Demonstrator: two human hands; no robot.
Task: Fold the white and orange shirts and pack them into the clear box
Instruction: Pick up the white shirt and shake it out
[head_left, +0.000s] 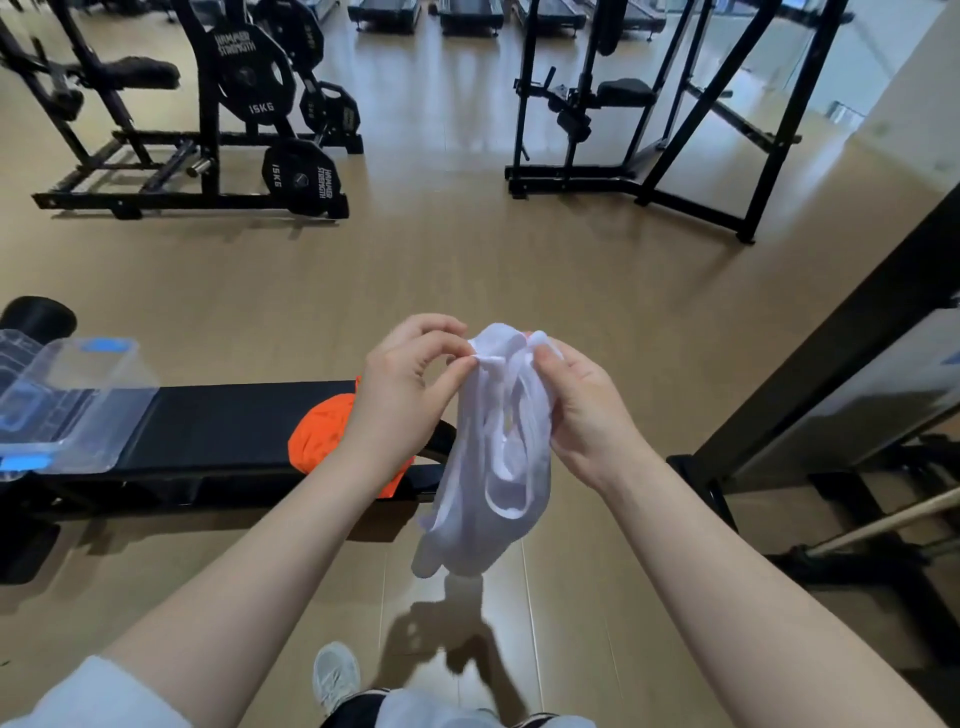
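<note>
White shirt (498, 447) bunched in mid-air, pinched at top by left hand (410, 384) and right hand (582, 405). Orange shirt (322, 431) heaped on bench (218, 421); box (67, 400) at far left end. Step: opening out white shirt. Next: find shoulders, spread flat.

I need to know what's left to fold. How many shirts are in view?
2. The white shirt hangs bunched between the left hand and right hand; the orange shirt lies crumpled on the black bench, partly hidden behind the left forearm.
</note>
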